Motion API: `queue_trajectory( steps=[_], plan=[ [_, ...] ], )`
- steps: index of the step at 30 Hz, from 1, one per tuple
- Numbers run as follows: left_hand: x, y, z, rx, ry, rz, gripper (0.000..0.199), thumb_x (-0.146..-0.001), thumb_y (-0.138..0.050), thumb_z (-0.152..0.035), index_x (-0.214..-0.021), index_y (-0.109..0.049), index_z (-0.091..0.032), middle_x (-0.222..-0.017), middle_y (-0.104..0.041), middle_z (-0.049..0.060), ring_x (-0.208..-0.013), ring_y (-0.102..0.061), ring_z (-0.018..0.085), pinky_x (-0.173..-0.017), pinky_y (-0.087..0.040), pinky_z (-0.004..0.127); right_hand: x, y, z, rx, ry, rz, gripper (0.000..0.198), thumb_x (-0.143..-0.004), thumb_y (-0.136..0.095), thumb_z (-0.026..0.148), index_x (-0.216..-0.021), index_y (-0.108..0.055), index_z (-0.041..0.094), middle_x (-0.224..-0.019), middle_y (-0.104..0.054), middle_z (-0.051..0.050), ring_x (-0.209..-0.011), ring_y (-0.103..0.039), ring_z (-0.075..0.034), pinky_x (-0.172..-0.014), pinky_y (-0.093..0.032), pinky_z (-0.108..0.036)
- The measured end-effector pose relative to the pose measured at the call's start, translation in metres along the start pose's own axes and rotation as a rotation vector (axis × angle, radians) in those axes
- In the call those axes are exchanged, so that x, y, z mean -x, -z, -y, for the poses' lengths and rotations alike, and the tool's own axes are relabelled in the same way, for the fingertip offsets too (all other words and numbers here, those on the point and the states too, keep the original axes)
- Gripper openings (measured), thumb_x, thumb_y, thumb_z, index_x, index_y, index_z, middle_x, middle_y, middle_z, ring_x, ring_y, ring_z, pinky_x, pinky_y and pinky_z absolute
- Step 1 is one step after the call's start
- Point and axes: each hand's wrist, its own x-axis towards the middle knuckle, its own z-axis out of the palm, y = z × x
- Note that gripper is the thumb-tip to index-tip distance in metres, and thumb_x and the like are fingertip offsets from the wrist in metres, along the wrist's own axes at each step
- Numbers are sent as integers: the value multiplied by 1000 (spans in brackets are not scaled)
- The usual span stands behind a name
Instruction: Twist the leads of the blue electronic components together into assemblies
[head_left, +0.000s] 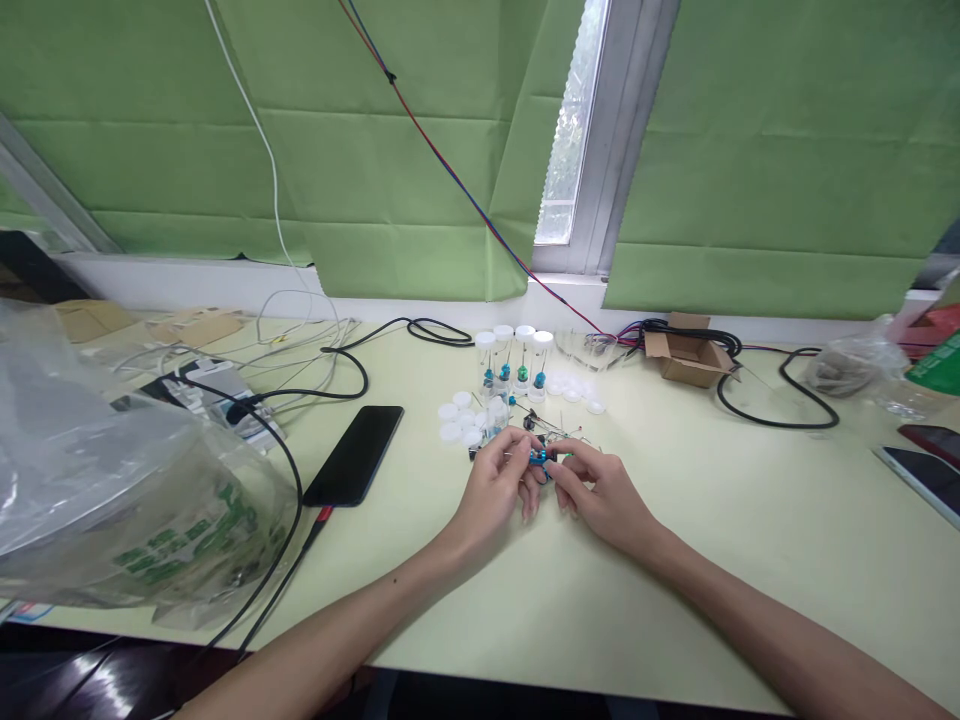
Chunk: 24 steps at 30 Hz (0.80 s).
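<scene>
Between the fingertips of both hands is a small blue and black part (538,456), too small to name. My left hand (502,472) pinches it from the left, and my right hand (596,487) closes on its right end. Just beyond my fingers lies a pile of loose small parts with thin metal pins (551,428). Behind it stand several clear tubes with white caps (523,362), each with a blue or green piece inside. Loose white caps (459,415) lie to the left of the pile, and more white caps (576,388) to its right.
A black phone (356,455) with a cable lies left of my hands. A large clear plastic bag (127,480) fills the left side. An open cardboard box (686,355) and black cables (780,420) are at the back right, with phones (926,480) at the right edge.
</scene>
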Motion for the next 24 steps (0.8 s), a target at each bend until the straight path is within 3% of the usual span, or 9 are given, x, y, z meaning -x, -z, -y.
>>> queue_trajectory(
  steps=[7, 15, 21, 24],
  plan=[
    [2, -1, -2, -51, -28, 6, 22, -96, -48, -40, -90, -52, -19, -62, -51, -5, -43, -50, 9, -43, -39, 22, 0, 1, 4, 6, -16, 22, 20, -96, -50, 35, -92, -61, 18, -51, -53, 5, -45, -48, -11, -53, -43, -24],
    [3, -1, -2, -70, -51, 24, 22, -95, -49, -41, -91, -51, -19, -61, -51, -5, -43, -49, 8, -45, -40, 22, -2, 2, 6, 64, -11, 32, 37, -99, -43, 36, -67, -51, 20, -52, -53, 3, -47, -47, -11, -53, -38, -24],
    [4, -2, -2, -65, -46, 14, 25, -94, -51, -45, -90, -52, -20, -61, -52, -5, -43, -49, 9, -45, -40, 22, 0, 3, 6, 72, -35, 34, 40, -100, -41, 42, -67, -51, 21, -53, -54, 2, -48, -48, -12, -53, -39, -25],
    [3, -2, -2, -48, -28, -4, 26, -93, -51, -45, -90, -52, -20, -61, -52, -4, -43, -50, 9, -44, -40, 22, 0, 2, 4, 36, -61, 34, 33, -98, -43, 44, -81, -58, 20, -53, -55, 3, -47, -49, -13, -53, -41, -26]
  ],
)
